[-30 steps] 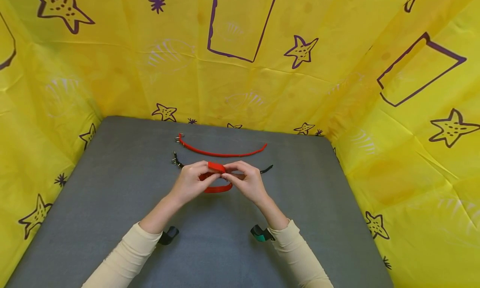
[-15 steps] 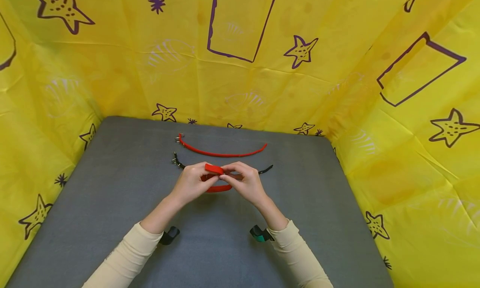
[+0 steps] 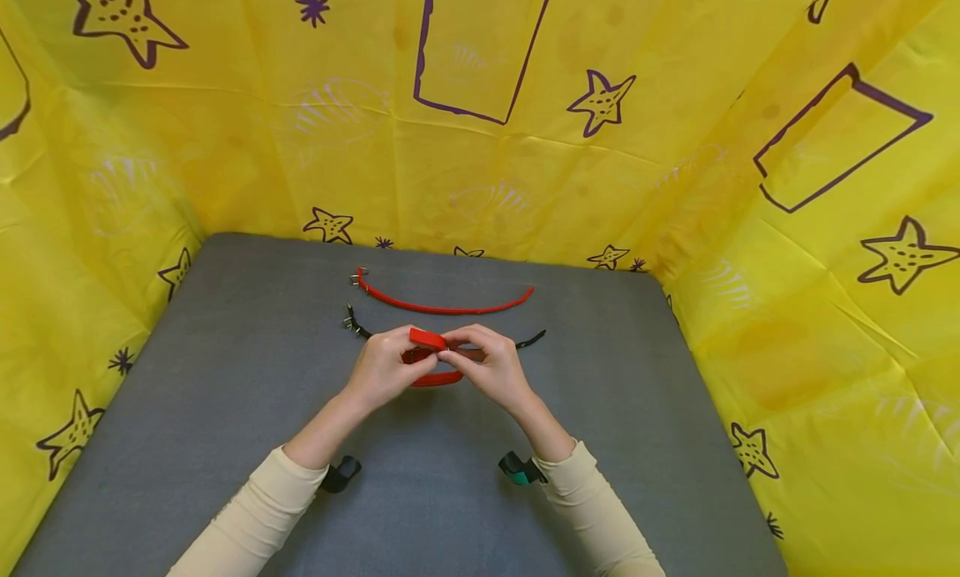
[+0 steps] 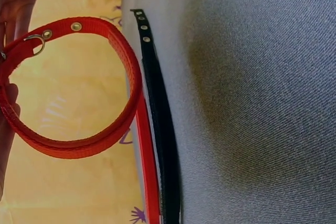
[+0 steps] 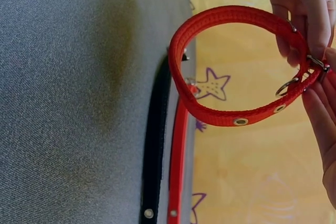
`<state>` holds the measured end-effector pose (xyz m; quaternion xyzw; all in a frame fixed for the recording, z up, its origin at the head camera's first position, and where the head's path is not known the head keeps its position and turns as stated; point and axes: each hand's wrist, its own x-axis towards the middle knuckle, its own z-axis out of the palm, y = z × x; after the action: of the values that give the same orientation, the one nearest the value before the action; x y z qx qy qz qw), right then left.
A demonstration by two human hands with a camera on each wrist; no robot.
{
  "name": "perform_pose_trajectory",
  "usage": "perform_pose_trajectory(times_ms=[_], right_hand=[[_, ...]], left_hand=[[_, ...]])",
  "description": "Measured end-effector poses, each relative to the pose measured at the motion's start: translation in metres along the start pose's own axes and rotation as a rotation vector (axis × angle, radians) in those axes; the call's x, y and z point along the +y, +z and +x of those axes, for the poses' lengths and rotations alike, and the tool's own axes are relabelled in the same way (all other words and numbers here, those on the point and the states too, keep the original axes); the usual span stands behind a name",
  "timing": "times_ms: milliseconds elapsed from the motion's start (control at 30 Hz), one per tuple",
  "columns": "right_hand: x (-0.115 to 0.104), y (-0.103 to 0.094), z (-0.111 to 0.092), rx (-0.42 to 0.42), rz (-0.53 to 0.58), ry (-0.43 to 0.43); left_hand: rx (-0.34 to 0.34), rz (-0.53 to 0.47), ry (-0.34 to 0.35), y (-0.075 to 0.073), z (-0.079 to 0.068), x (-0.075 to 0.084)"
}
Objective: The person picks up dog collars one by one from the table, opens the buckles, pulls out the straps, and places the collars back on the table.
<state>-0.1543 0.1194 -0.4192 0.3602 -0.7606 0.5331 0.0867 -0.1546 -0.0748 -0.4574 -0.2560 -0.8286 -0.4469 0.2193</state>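
Both hands hold a red dog collar [image 3: 437,379], bent into a round loop above the table. My left hand [image 3: 380,367] pinches it from the left, close by the metal buckle [image 5: 317,63]. From the right, my right hand [image 3: 491,367] pinches the strap beside the buckle, its fingertips meeting those of the left. A red strap end [image 3: 427,338] sticks out over the left fingers. In the left wrist view, a D-ring [image 4: 38,44] and metal eyelets [image 4: 76,26] show on the loop. Fingers partly cover the buckle.
Behind the hands, a black collar [image 3: 533,339] lies on the grey table [image 3: 420,494], its middle hidden by them. Farther back lies a second red collar [image 3: 450,311], stretched out with its buckle at left. Yellow patterned cloth [image 3: 495,160] surrounds the table's back and sides.
Over the last second the red strap end has shifted slightly left and down, and the right fingertips have moved a little left. Since half a second ago the hands look nearly still.
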Motion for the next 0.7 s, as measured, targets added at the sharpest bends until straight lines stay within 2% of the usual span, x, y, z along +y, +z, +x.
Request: perform_pose_trajectory(times_ms=[167,467,600,700], right_hand=[[0.0010,0.0003,-0.0001,0.002,0.015,0.009],[-0.0003,-0.0010,-0.0006,0.008,0.022,0.036],[-0.0002,-0.0025,-0.0006,-0.003,0.028,0.053],[0.0007,-0.0050,-0.0011,-0.017,0.036,0.067]], left_hand=[[0.023,-0.022,0.008,0.0007,-0.0009,-0.0014],[0.057,-0.125,0.007,0.0008,-0.0009,-0.0020],[0.059,-0.188,-0.026,0.0004,-0.0021,-0.0019],[0.067,-0.260,-0.078,0.0001,-0.0027,-0.0020]])
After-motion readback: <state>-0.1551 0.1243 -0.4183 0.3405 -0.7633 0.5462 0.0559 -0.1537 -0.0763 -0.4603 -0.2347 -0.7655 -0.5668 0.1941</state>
